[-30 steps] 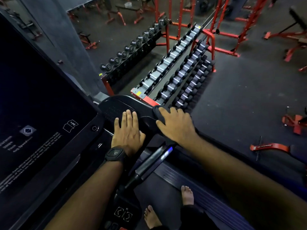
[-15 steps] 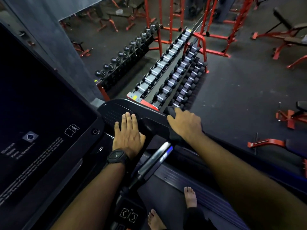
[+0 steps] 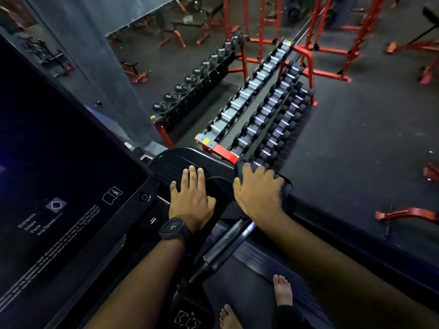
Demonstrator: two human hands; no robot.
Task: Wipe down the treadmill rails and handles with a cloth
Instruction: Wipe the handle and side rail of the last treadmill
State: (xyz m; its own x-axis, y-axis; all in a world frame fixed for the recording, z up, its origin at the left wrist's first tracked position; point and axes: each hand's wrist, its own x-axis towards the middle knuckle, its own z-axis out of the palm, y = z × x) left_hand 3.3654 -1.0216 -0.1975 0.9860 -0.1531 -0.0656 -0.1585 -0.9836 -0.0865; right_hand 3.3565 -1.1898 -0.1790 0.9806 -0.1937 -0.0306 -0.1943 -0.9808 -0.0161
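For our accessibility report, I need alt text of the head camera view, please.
A person's right hand grips a dark cloth over the black treadmill handrail, while the left hand, wearing a black wristwatch, rests flat on the black console panel. A red-framed dumbbell rack stands beyond.

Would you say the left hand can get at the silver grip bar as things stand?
Probably yes: the left hand lies flat and holds nothing, and the silver grip bar sits bare just beside its wrist.
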